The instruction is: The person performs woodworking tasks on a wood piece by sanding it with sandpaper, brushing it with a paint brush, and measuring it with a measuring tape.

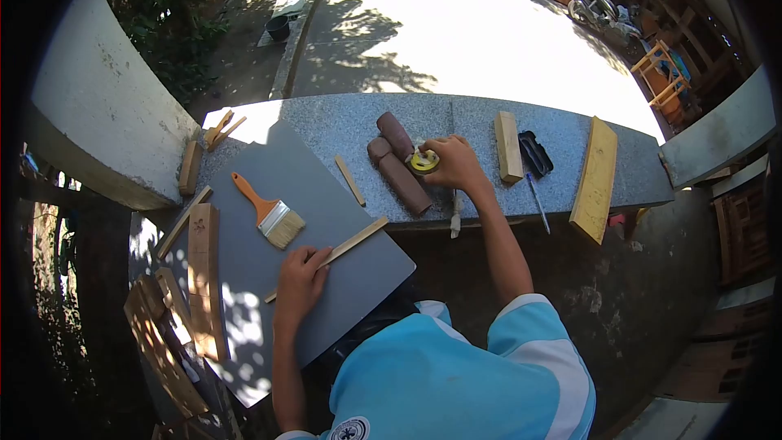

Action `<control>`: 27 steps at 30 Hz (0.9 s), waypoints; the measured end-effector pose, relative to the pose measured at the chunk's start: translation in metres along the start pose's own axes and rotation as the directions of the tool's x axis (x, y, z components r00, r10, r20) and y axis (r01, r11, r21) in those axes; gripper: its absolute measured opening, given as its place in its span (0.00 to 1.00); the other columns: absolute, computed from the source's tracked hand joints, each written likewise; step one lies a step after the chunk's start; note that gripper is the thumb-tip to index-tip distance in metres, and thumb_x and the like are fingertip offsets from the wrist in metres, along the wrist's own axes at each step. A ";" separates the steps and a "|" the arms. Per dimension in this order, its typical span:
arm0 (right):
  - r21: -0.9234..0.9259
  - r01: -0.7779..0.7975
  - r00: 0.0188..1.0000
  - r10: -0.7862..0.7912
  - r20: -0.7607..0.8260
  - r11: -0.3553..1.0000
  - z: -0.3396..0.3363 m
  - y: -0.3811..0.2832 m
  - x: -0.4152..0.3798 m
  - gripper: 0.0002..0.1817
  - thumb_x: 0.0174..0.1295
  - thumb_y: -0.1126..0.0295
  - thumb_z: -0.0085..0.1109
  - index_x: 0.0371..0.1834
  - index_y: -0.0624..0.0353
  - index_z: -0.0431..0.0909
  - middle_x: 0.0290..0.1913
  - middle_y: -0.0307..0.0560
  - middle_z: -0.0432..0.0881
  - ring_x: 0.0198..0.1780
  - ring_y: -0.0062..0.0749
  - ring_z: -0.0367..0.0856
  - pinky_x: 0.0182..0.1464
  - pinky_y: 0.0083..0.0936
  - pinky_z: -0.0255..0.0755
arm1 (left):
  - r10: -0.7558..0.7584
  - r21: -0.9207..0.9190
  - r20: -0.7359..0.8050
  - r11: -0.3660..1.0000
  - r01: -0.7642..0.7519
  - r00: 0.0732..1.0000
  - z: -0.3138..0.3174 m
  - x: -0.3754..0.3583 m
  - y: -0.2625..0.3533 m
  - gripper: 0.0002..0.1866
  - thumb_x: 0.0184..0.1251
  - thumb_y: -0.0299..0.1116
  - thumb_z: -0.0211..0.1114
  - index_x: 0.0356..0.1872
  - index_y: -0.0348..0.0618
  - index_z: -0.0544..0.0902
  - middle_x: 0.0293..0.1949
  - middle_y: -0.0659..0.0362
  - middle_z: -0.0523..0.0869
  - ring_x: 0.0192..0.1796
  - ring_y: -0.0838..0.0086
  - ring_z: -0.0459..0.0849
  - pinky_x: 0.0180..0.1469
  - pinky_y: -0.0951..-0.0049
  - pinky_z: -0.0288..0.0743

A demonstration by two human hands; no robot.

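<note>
My left hand [300, 279] presses down on a thin wooden strip [354, 240] that lies across a grey board [269, 187]. My right hand [453, 163] reaches out over the granite ledge [472, 118] and grips a yellow tape measure [423, 162] next to two brown wooden blocks [399, 165]. An orange-handled paintbrush [267, 210] rests on the grey board, just above my left hand.
A short wood stick [350, 180] lies on the ledge. To the right are a pale wood block [508, 146], a black tool [534, 152], a pen [538, 202] and a yellow plank [595, 179]. Wood planks [202, 277] and scraps sit left of the board.
</note>
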State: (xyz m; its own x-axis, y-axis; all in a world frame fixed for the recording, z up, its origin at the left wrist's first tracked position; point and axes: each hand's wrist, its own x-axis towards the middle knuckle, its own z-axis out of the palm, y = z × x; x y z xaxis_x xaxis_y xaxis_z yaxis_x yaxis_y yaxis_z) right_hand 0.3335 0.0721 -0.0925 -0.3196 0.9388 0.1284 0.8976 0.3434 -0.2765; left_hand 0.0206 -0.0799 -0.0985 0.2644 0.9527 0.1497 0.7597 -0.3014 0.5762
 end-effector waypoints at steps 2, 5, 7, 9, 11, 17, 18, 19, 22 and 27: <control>0.043 0.056 0.991 -0.050 -0.128 0.997 -0.007 0.002 -0.011 0.24 0.30 0.62 0.67 0.37 0.52 0.77 0.37 0.46 0.79 0.44 0.43 0.75 0.55 0.36 0.63 | 0.004 -0.023 0.001 1.000 -0.004 1.000 -0.001 0.001 0.000 0.15 0.50 0.24 0.62 0.42 0.43 0.80 0.35 0.54 0.76 0.39 0.63 0.75 0.44 0.67 0.69; 0.184 0.032 0.989 -0.005 -0.149 0.982 -0.028 0.001 -0.020 0.24 0.31 0.63 0.66 0.38 0.54 0.77 0.37 0.47 0.80 0.44 0.42 0.76 0.53 0.34 0.66 | 0.000 -0.047 0.009 0.999 0.000 1.000 -0.002 0.001 -0.002 0.15 0.50 0.24 0.62 0.42 0.43 0.80 0.34 0.54 0.77 0.39 0.63 0.75 0.43 0.66 0.69; 0.400 0.103 0.968 0.001 -0.251 0.911 -0.034 0.000 -0.022 0.24 0.33 0.65 0.65 0.39 0.56 0.76 0.40 0.46 0.79 0.46 0.37 0.75 0.54 0.31 0.65 | -0.004 -0.065 0.020 0.998 0.005 1.000 -0.003 0.001 -0.003 0.15 0.49 0.25 0.63 0.42 0.43 0.80 0.34 0.54 0.77 0.39 0.63 0.75 0.43 0.67 0.69; 0.545 0.155 0.944 0.038 -0.326 0.824 -0.042 -0.006 -0.025 0.24 0.34 0.65 0.64 0.40 0.57 0.76 0.40 0.46 0.79 0.46 0.33 0.76 0.52 0.29 0.66 | -0.009 -0.087 0.033 0.996 0.012 0.999 -0.003 0.002 -0.004 0.16 0.49 0.25 0.63 0.43 0.42 0.80 0.34 0.53 0.77 0.39 0.62 0.76 0.43 0.67 0.69; 0.634 0.185 0.922 0.090 -0.376 0.751 -0.047 -0.021 -0.028 0.23 0.35 0.66 0.63 0.39 0.58 0.75 0.39 0.46 0.79 0.44 0.32 0.77 0.47 0.27 0.69 | -0.008 -0.181 -0.032 0.983 0.002 0.999 -0.005 0.004 0.000 0.15 0.51 0.25 0.63 0.43 0.41 0.79 0.34 0.54 0.77 0.39 0.66 0.77 0.43 0.69 0.70; 0.995 -0.089 0.976 -0.195 0.097 0.049 -0.040 -0.084 -0.043 0.37 0.38 0.40 0.52 0.43 0.62 0.68 0.38 0.47 0.72 0.43 0.27 0.72 0.45 0.22 0.65 | -0.344 -0.857 -0.056 0.498 0.132 0.937 -0.017 0.005 0.017 0.12 0.59 0.25 0.58 0.44 0.35 0.78 0.37 0.56 0.79 0.40 0.75 0.78 0.44 0.74 0.73; 0.994 -0.073 0.955 -0.281 0.095 0.086 -0.033 -0.096 -0.045 0.37 0.39 0.40 0.52 0.43 0.61 0.69 0.39 0.47 0.72 0.43 0.28 0.72 0.44 0.23 0.65 | -0.388 -0.930 -0.017 0.343 0.128 0.922 -0.021 0.005 0.024 0.12 0.59 0.25 0.58 0.45 0.34 0.77 0.38 0.56 0.79 0.41 0.76 0.78 0.45 0.75 0.74; 0.991 -0.054 0.926 -0.366 0.095 0.122 -0.027 -0.107 -0.046 0.36 0.39 0.40 0.52 0.43 0.60 0.69 0.39 0.48 0.72 0.43 0.29 0.72 0.44 0.24 0.64 | -0.354 -0.936 0.025 0.320 0.146 0.935 -0.023 0.004 0.029 0.13 0.59 0.25 0.58 0.45 0.33 0.77 0.38 0.56 0.80 0.41 0.76 0.79 0.45 0.75 0.74; 0.972 0.024 0.871 -0.483 0.095 0.235 -0.004 -0.135 -0.049 0.31 0.44 0.44 0.53 0.44 0.56 0.68 0.38 0.45 0.72 0.42 0.31 0.72 0.43 0.29 0.66 | -0.296 -0.926 0.129 0.304 0.222 0.946 -0.029 0.000 0.035 0.14 0.57 0.25 0.60 0.46 0.33 0.77 0.37 0.56 0.80 0.40 0.76 0.79 0.45 0.75 0.74; 0.948 -0.026 0.866 -0.467 0.181 0.318 -0.008 -0.149 -0.052 0.30 0.42 0.44 0.61 0.39 0.59 0.71 0.34 0.43 0.75 0.39 0.30 0.74 0.41 0.25 0.66 | -0.308 -0.875 0.273 0.314 0.368 0.911 -0.032 -0.012 0.021 0.15 0.53 0.27 0.65 0.43 0.33 0.78 0.35 0.56 0.82 0.38 0.76 0.80 0.42 0.76 0.74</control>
State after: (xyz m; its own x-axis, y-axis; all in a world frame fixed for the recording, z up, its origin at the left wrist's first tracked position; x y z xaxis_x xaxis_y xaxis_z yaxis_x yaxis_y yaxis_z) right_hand 0.2190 -0.0276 -0.0503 -0.7506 0.6572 0.0680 0.0063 0.1100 -0.9939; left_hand 0.0148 -0.0963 -0.0622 0.1697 0.9505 -0.2604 -0.1843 0.2902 0.9390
